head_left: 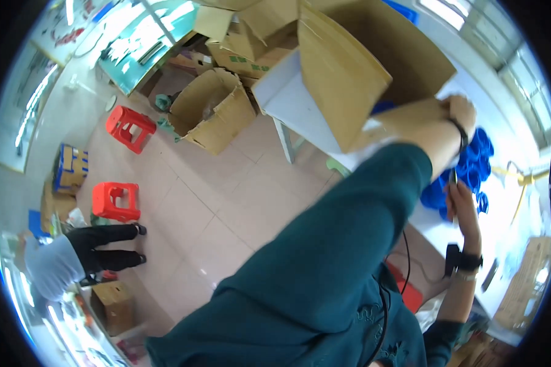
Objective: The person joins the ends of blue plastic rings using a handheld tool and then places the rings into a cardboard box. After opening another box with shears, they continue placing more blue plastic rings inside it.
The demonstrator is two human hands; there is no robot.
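Observation:
My left hand (460, 112), at the end of a teal sleeve, grips the edge of a large open cardboard box (349, 67) that stands on a white table (291, 101). A dark band sits on that wrist. Lower down, my right hand (462, 205) holds a thin dark tool (453, 178) upright; what kind of tool it is I cannot tell. This hand is beside a pile of blue plastic pieces (474, 162) on the table. The right wrist wears a black watch (469, 262). My left arm hides part of the blue pile.
Several open cardboard boxes (214, 110) lie on the tiled floor beyond the table. Two red plastic stools (130, 127) (115, 200) stand at the left. Another person (73, 257) crouches at the lower left near a small box (112, 303). A flat cardboard piece (526, 281) lies at the right.

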